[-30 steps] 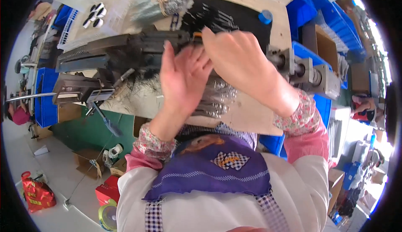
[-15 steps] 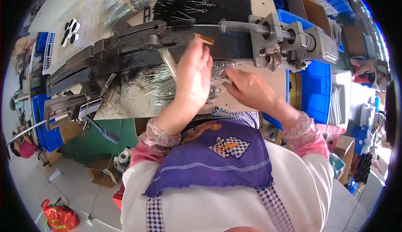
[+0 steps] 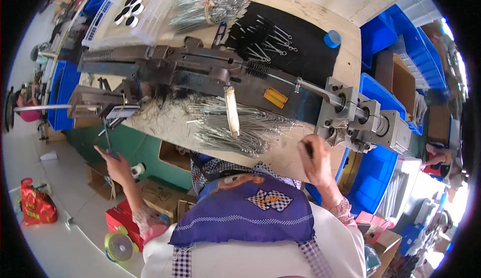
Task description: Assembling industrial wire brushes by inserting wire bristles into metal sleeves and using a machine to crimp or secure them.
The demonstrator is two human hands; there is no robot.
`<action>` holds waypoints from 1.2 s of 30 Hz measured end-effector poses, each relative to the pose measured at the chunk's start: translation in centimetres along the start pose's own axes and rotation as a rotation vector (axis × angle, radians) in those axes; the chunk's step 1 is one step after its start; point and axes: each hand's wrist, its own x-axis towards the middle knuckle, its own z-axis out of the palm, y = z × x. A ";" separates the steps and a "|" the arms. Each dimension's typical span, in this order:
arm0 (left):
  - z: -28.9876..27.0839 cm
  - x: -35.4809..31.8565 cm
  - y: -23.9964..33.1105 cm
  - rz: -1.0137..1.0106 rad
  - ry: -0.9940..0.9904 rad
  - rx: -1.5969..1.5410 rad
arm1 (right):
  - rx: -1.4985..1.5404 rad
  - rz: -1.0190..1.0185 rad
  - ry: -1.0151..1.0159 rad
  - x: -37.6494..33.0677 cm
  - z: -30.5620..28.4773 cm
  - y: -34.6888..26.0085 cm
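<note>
My left hand (image 3: pixel 118 167) is low at the left, below the bench edge. Its fingers close around the grey-blue grip (image 3: pixel 113 154) of a hanging lever, one finger pointing outward. Loosely curled, my right hand (image 3: pixel 315 160) hovers by the bench's front edge beside the motor unit (image 3: pixel 368 115); nothing shows in it. A black-bristled twisted-wire brush (image 3: pixel 257 69) spans from the steel clamp (image 3: pixel 220 72) to the rod of the motor unit. On the dark plate below it lies a yellow-orange block (image 3: pixel 275 98). Looped wires (image 3: pixel 240 127) are heaped in front, under a pale-wrapped handle (image 3: pixel 231 111).
Finished-looking small brushes (image 3: pixel 268 47) lie on a black mat (image 3: pixel 315 57) behind the machine, near a blue tape roll (image 3: pixel 332 39). A bundle of wires (image 3: pixel 208 7) and a clear tray (image 3: pixel 150 17) are at the back left. Blue bins (image 3: pixel 368 177) stand at the right.
My left hand has dropped from the brush area to the lever grip. My right hand has pulled back from the wire heap toward the right. The orange block now lies on the plate.
</note>
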 end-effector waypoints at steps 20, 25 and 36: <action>-3.6 -10.7 20.4 1.199 -0.700 -1.215 | -0.181 -0.447 0.022 8.1 -4.9 -12.5; -1.8 -12.0 23.0 0.128 -1.204 -1.480 | -0.446 -0.570 0.030 12.5 -4.0 -7.9; -7.6 -4.4 23.2 -0.449 -1.860 -2.514 | -0.581 -0.580 0.092 13.2 -1.7 -7.6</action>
